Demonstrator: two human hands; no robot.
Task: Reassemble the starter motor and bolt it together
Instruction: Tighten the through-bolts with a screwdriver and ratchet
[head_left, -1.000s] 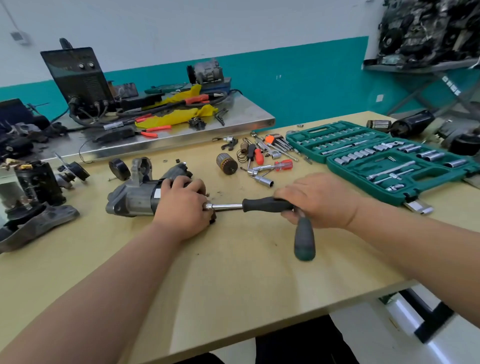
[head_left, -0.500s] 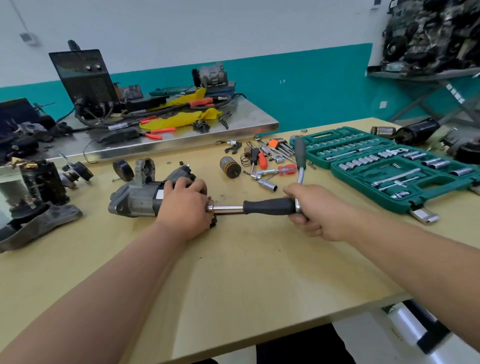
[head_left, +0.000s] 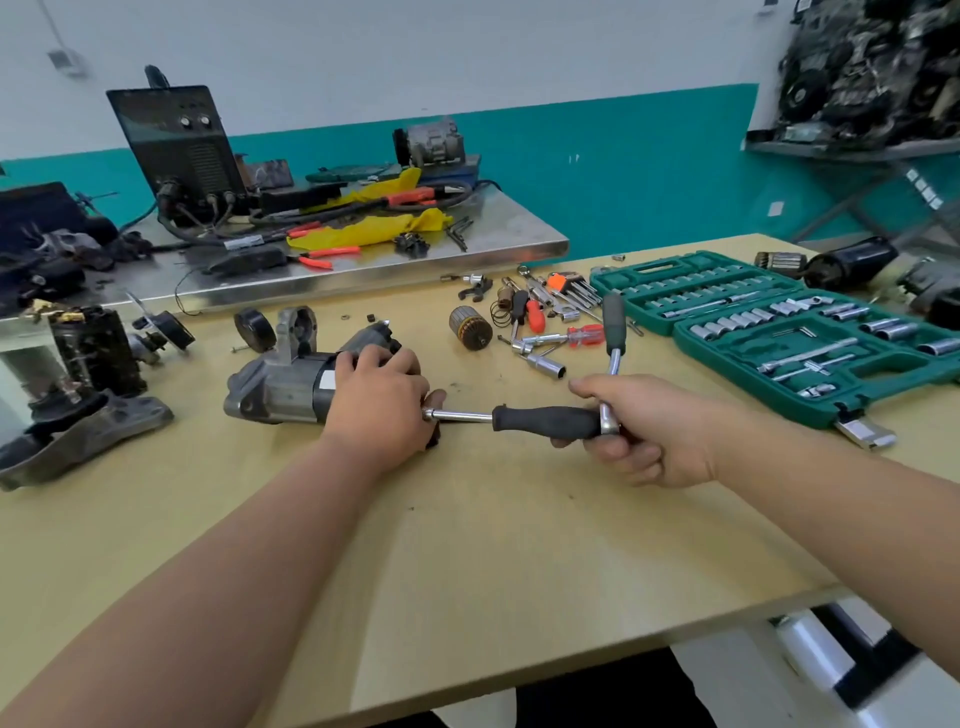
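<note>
Left hand (head_left: 382, 410) grips starter motor (head_left: 280, 382), right hand (head_left: 644, 431) driver (head_left: 545, 421), mid-table (head_left: 467, 545).

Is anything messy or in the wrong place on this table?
Yes, a bit. A heap of loose tools lies jumbled beside the open green socket case, and one shiny socket lies on its side, apart from the rest. Nothing on the table looks spilled or broken.

The starter motor (head_left: 280, 384) lies on its side on the desk (head_left: 467, 545), its right end held by the left grip (head_left: 379, 410). Just right of the motor, the right grip (head_left: 644, 431) clasps the black-handled driver (head_left: 545, 420), whose shaft meets that end, with a ratchet handle (head_left: 614, 332) rising from the driver's rear. Well right of the motor, a green socket case (head_left: 779, 332) lies open.
</note>
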